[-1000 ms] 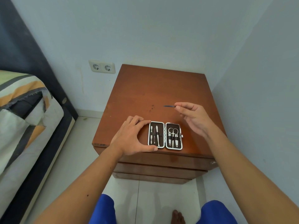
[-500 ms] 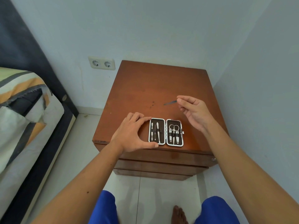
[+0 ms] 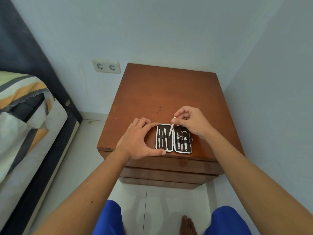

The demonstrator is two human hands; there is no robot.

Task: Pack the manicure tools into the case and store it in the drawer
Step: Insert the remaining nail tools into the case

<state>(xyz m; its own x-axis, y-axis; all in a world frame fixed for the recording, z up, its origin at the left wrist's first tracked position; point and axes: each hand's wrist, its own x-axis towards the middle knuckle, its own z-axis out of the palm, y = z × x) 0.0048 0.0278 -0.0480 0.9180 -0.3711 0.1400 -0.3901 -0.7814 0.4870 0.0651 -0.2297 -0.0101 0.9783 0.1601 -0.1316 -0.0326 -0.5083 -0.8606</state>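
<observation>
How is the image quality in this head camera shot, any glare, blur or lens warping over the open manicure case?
Head view: soft, even light, with no hard glare on the brown wooden nightstand; wide-angle warping bends the walls and stretches both forearms; the open black manicure case with silver rim is sharp enough to show tool outlines, while the thin metal tool in the right hand looks slightly soft.

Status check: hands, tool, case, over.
Left hand holds open case. Right hand pinches slim tool, tip at left half. Nothing in the way.
</observation>
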